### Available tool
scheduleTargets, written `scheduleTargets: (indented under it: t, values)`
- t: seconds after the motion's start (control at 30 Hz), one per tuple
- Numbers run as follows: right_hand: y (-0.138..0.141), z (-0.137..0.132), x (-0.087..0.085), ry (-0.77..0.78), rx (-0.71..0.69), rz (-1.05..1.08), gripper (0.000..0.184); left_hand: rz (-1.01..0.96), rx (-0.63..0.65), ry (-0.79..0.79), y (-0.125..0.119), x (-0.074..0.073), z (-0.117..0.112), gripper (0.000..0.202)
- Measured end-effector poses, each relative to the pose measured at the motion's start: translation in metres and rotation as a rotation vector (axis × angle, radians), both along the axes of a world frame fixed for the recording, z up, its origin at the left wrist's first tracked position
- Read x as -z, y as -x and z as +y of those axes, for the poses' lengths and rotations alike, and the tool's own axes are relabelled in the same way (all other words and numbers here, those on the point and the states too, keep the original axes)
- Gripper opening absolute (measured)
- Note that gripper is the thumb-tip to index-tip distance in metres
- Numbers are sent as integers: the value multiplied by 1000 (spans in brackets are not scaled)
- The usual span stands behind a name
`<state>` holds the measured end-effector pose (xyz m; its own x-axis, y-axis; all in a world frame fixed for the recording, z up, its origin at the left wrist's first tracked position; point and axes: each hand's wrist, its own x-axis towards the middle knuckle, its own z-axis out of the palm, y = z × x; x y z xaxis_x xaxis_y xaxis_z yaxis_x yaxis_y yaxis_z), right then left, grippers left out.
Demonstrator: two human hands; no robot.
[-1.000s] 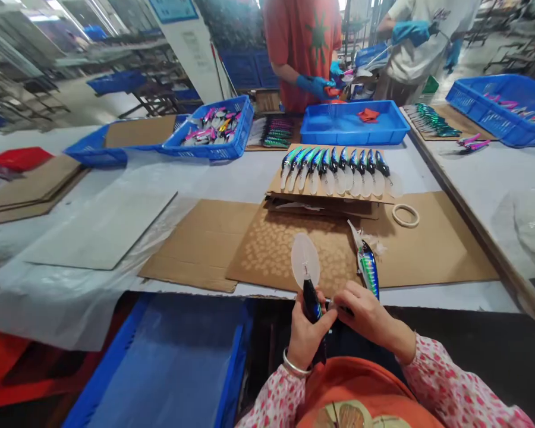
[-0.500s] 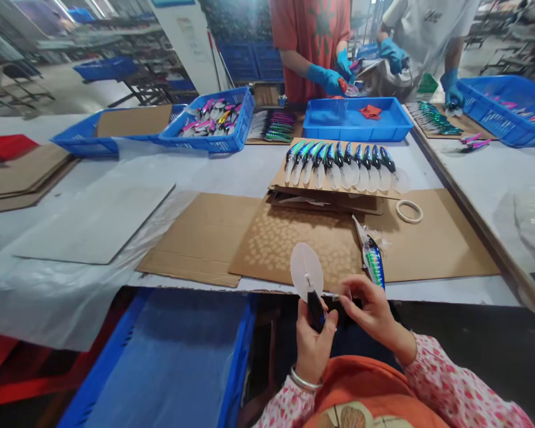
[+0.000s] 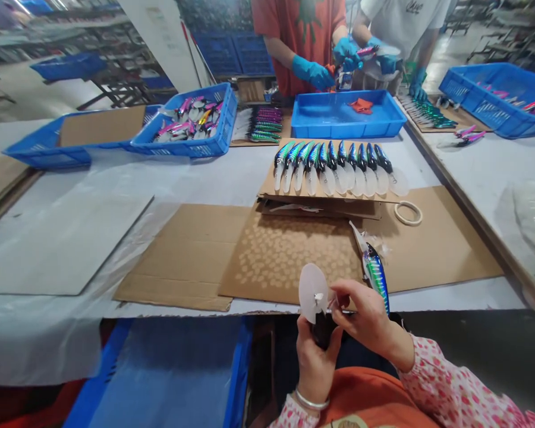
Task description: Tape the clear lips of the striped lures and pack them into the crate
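My left hand point(image 3: 315, 364) is closed around the dark body of a fishing lure point(image 3: 312, 290), whose wide, frosted lip points up. A small whitish scrap point(image 3: 318, 298) sits on that lip. Beside the lip, the thumb and fingers of my right hand point(image 3: 366, 314) are pinched together; whatever they may hold is too small to make out. Just beyond my right hand, a blue-green striped lure point(image 3: 375, 270) lies at the table's front edge. Further back, a row of similar blue-green lures point(image 3: 332, 157) lies on raised cardboard with their lips towards me.
A tape roll point(image 3: 408, 213) lies on cardboard point(image 3: 446, 249) to the right. Blue crates point(image 3: 225, 134) and a blue tray point(image 3: 348, 125) stand at the back. Two co-workers in blue gloves point(image 3: 314, 72) handle items there. Below the table's front edge is another blue crate point(image 3: 241, 362).
My right hand has come in against the lure's lip, and a whitish scrap now shows on it. The lip has turned slightly. The whole view has shifted a little.
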<state>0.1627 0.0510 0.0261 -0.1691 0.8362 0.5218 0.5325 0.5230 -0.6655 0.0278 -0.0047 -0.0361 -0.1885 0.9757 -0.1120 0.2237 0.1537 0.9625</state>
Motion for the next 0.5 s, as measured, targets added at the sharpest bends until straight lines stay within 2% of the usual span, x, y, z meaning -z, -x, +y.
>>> scheduleTargets:
  t: [0.3,0.5]
  values:
    - [-1,2,5,28,-36,-80,23,114,40,-97,3,13,6,47]
    - [-2,-2,6,38,-32,-66,23,88,46,-84,-2,20,3,49]
